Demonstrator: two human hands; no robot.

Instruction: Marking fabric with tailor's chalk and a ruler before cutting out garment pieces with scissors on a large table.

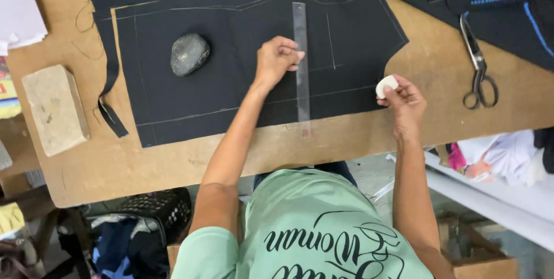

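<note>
Black cloth lies flat on a brown table, marked with pale chalk lines, and everything else can be placed from it. Across the right half of the cloth runs a clear ruler, set nearly upright in the view, its lower end reaching past the cloth's near edge onto the bare table. The left hand rests on the cloth with its fingers curled, the fingertips pressing on the ruler's left edge about midway along it; it grips nothing, only holds the ruler down. The right hand sits just off the cloth's right edge, over the table, pinching a small white piece of chalk between thumb and fingers; the chalk is at the cloth's lower right corner, whether touching it I cannot tell. A dark grey stone sits on the left part of the cloth. Left of the cloth, on the table, lies a pale block. Right of the cloth, well apart from the ruler, lie scissors, blades pointing away from the person.
</note>
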